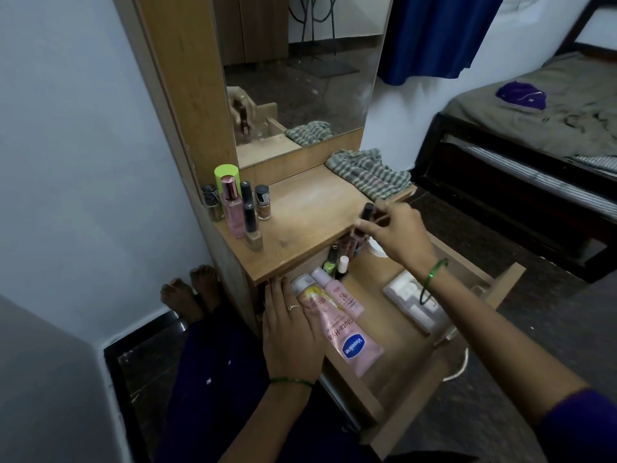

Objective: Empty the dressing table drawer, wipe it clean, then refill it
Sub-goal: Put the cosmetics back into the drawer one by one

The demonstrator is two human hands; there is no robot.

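Drawer (394, 389) pulled open below tabletop (310, 208), still holding plenty: Vaseline tube (347, 335), pink bottle (337, 292), silver-capped bottle (305, 289), nail polish bottles (337, 262) at back, white box (414, 302).

I see right hand (397, 238) pinching small dark-capped bottle (366, 212) over drawer's back edge.

Left hand (290, 329) flat, fingers straight, resting on drawer's left side.

Several bottles (237, 208) already parked on tabletop left; checked cloth (367, 172) waits at right.

My read: emptying partway; wiping, refilling not yet begun.

Pale white walls (66, 128) meet a dark speckled floor (551, 315). A dark-framed bed (534, 135) stands far right beside a blue curtain (434, 35).
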